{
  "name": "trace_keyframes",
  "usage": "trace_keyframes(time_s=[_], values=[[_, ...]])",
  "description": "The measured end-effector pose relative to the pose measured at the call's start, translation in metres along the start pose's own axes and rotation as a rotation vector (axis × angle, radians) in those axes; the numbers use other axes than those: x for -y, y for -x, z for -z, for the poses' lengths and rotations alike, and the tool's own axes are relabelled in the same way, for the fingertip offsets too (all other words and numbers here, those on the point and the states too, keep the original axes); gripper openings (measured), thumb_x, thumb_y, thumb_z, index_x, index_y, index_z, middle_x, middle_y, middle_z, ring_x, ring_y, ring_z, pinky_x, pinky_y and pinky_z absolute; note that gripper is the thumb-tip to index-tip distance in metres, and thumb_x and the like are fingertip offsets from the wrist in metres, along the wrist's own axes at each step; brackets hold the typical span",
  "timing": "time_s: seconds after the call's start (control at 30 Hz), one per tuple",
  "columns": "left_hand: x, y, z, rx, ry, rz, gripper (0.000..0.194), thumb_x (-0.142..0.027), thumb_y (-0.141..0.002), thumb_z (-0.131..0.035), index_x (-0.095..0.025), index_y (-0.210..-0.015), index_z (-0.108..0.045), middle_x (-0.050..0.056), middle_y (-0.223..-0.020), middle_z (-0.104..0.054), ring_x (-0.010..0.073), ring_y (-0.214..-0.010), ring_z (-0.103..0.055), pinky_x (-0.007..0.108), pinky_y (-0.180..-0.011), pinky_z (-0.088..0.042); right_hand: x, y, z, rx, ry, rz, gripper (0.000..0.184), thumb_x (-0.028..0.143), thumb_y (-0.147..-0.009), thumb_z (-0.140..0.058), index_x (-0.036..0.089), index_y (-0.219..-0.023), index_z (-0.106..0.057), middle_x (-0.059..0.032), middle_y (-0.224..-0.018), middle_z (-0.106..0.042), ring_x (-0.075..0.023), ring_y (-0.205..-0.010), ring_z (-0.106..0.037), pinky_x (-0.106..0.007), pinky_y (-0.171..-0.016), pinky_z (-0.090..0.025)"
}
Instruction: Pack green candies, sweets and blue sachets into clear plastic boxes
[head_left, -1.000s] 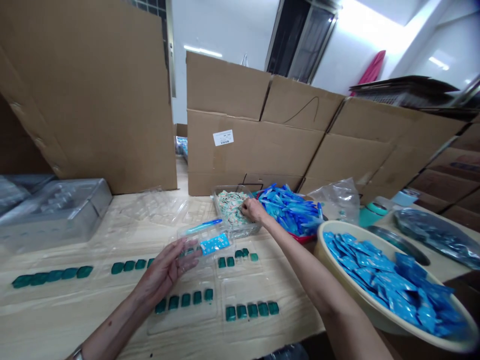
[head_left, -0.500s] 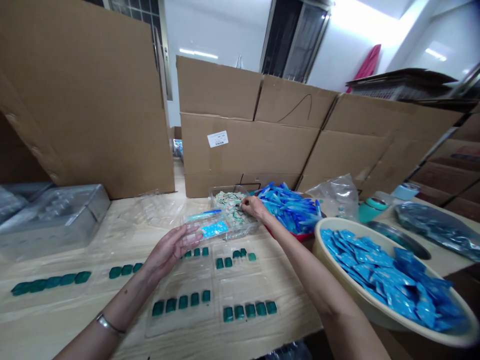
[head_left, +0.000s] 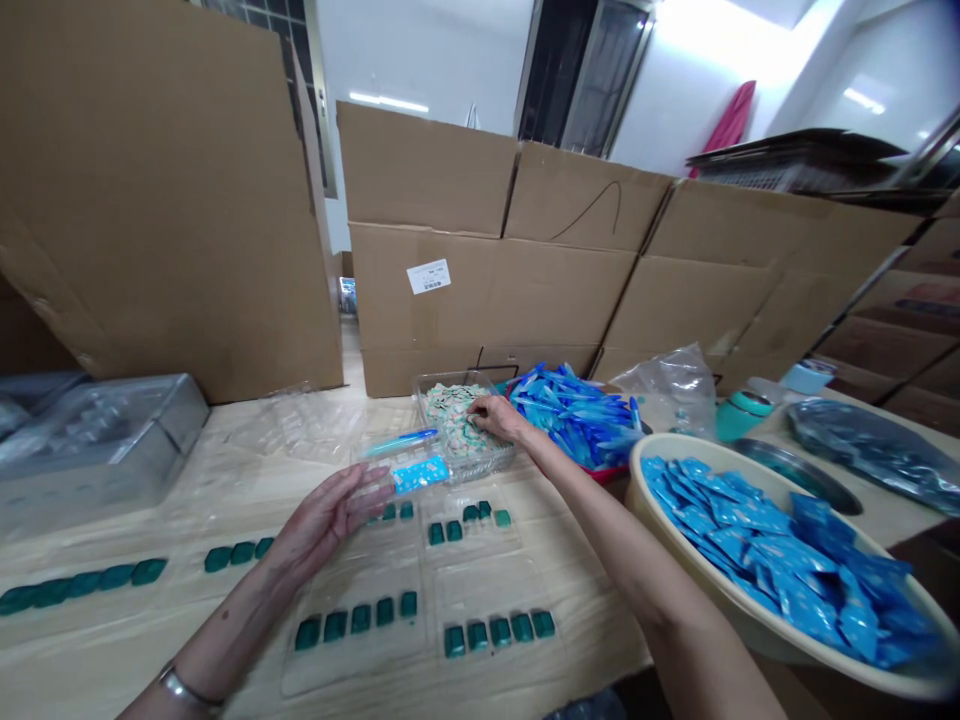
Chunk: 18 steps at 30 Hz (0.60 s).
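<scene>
My left hand (head_left: 322, 515) grips the near left end of a clear plastic tray (head_left: 380, 458). In that tray are a slim blue pen-like stick (head_left: 403, 441) and a blue patterned packet (head_left: 421, 475). My right hand (head_left: 498, 416) reaches into a clear plastic box (head_left: 487, 464) filled with small pale green and pinkish pieces (head_left: 452, 408). Its fingers are pinched together among the pieces; what they hold is too small to make out. Below the hands, clear trays (head_left: 495, 585) lie on the table, with dark green blocks (head_left: 500, 631) in rows.
A red-rimmed basket heaped with blue sticks (head_left: 574, 412) stands right of the box. Nearer is a cream tub (head_left: 637, 470) of blue packets (head_left: 757, 540). Cardboard panels (head_left: 480, 300) line the back. A grey bin (head_left: 161, 440) and clear plastic pieces (head_left: 300, 425) are at left.
My right hand has shifted slightly left and lower over the small pieces. The left hand still holds the tray, slightly lower and further left in view. The whole view has turned a little.
</scene>
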<state>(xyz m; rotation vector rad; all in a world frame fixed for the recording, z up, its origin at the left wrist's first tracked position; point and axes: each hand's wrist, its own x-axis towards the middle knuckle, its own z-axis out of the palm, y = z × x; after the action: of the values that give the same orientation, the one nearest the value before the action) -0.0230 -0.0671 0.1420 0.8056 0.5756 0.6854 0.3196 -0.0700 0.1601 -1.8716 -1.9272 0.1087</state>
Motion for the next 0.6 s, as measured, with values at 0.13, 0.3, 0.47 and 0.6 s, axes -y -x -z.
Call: trace_keyframes(time_s=[0.13, 0.3, 0.47, 0.6], values=[[0.001, -0.001, 0.002, -0.014, 0.006, 0.008, 0.021, -0.022, -0.083, -0.062, -0.014, -0.102, -0.063, 0.012, -0.12, -0.064, 0.0253, -0.105, -0.063, 0.034, -0.087, -0.054, -0.005, -0.005, -0.005, 0.007, 0.04, 0.074, 0.028, 0.011, -0.072, -0.057, 0.017, -0.096, -0.072, -0.0057, -0.096, -0.07, -0.0168, -0.085, -0.062, -0.023, -0.076, -0.043], [0.001, -0.001, 0.002, -0.034, 0.021, 0.019, 0.021, -0.02, -0.083, -0.062, -0.013, -0.102, -0.062, 0.012, -0.118, -0.065, 0.0254, -0.104, -0.064, 0.034, -0.084, -0.055, -0.005, -0.01, -0.006, -0.001, -0.01, 0.032, 0.021, 0.013, -0.071, -0.059, 0.016, -0.087, -0.071, -0.0062, -0.09, -0.07, -0.0179, -0.085, -0.062, -0.024, -0.077, -0.044], [0.0, 0.0, 0.0, -0.021, 0.015, 0.011, 0.021, -0.021, -0.083, -0.061, -0.013, -0.103, -0.062, 0.012, -0.117, -0.065, 0.0252, -0.103, -0.064, 0.036, -0.087, -0.054, 0.001, -0.004, 0.003, 0.01, -0.243, -0.105, 0.024, 0.016, -0.076, -0.053, 0.012, -0.096, -0.066, -0.0027, -0.078, -0.068, -0.0107, -0.062, -0.059, -0.019, -0.058, -0.044], [0.001, 0.0, 0.0, -0.003, 0.013, 0.013, 0.022, -0.022, -0.083, -0.062, -0.014, -0.104, -0.061, 0.011, -0.117, -0.066, 0.0249, -0.101, -0.065, 0.036, -0.087, -0.054, 0.006, 0.003, 0.012, 0.161, -0.48, -0.229, 0.022, 0.017, -0.075, -0.056, 0.013, -0.093, -0.068, -0.0004, -0.069, -0.065, -0.0079, -0.054, -0.055, -0.016, -0.05, -0.04]])
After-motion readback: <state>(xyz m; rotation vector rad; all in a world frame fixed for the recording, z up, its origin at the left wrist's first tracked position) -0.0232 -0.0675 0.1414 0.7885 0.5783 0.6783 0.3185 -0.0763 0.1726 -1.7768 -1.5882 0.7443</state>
